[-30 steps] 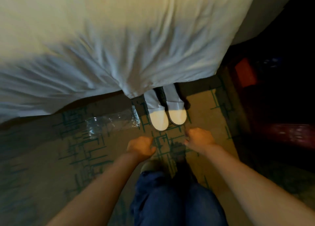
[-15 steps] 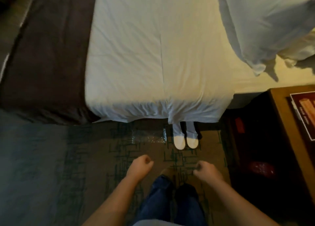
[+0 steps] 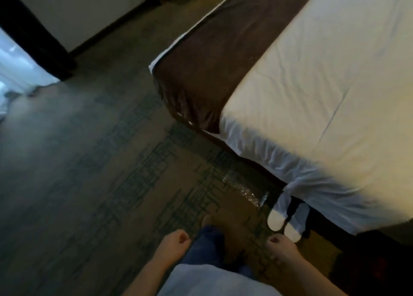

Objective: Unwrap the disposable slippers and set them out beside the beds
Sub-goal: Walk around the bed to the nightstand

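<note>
A pair of white disposable slippers (image 3: 287,217) lies side by side on the carpet, toes tucked under the edge of the white bed (image 3: 324,90). A clear plastic wrapper (image 3: 244,190) lies on the floor just left of them. My left hand (image 3: 174,243) hangs low near my leg, fingers curled with nothing in it. My right hand (image 3: 282,250) hangs just below the slippers, fingers loosely curled, holding nothing that I can see.
A dark brown runner (image 3: 214,56) covers the foot of the bed. Patterned carpet (image 3: 134,184) spreads to the left. A dark door frame (image 3: 33,32) and a bright doorway stand at the far left. My legs in blue jeans (image 3: 206,246) are at the bottom.
The view has swung left and pulled back, so the bed now runs diagonally at the right. Both hands dropped lower beside my legs. Slippers and wrapper stay put.
</note>
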Available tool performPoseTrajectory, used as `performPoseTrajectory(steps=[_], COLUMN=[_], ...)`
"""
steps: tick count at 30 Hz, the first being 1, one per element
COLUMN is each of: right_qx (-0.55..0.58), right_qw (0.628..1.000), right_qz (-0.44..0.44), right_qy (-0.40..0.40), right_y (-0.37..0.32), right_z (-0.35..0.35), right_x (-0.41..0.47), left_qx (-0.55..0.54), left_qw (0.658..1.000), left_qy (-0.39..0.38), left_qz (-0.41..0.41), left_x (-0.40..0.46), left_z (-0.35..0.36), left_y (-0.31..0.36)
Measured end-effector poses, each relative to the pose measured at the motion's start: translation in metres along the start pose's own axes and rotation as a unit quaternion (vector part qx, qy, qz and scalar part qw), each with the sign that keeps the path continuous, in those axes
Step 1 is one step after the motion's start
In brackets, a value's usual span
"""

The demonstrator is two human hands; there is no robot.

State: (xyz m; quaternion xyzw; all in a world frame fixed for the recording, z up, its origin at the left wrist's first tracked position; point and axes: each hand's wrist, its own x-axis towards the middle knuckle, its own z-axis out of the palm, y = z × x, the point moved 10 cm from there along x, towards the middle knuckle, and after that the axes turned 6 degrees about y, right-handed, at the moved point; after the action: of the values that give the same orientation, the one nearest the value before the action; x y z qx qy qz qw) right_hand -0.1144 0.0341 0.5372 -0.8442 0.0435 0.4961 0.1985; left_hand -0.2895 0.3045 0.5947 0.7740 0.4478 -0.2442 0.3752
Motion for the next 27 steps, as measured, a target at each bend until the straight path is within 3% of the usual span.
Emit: performPoseTrajectory(steps=[7,13,20,27], right_qx=[-0.126,-0.190,-0.164,-0.142], right_qw=[0.984,0.972,0.977,0.983], right_qz=[-0.118,-0.137,-0.134,-0.113], right_qy=[-0.035,-0.014,0.010,0.017], right_y=[-0.120,-0.205,-0.301,-0.382], right_z=[0.045,0.087,0.150,0.177], right_x=[0.009,0.032,0.035,0.051], left_qx=[-0.200,-0.235,-0.211,-0.314], left_qw=[0.965,0.959,0.961,0.925], left_qy=[0.102,0.053,0.023,0.142], left_qz=[-0.136,-0.147,-0.175,-0.163], left_x=[-0.003,0.014,0.061,0.147], left_z=[-0.024,-0.062,-0.182,-0.324], left_y=[-0.134,-0.173,-0.253,-0.257])
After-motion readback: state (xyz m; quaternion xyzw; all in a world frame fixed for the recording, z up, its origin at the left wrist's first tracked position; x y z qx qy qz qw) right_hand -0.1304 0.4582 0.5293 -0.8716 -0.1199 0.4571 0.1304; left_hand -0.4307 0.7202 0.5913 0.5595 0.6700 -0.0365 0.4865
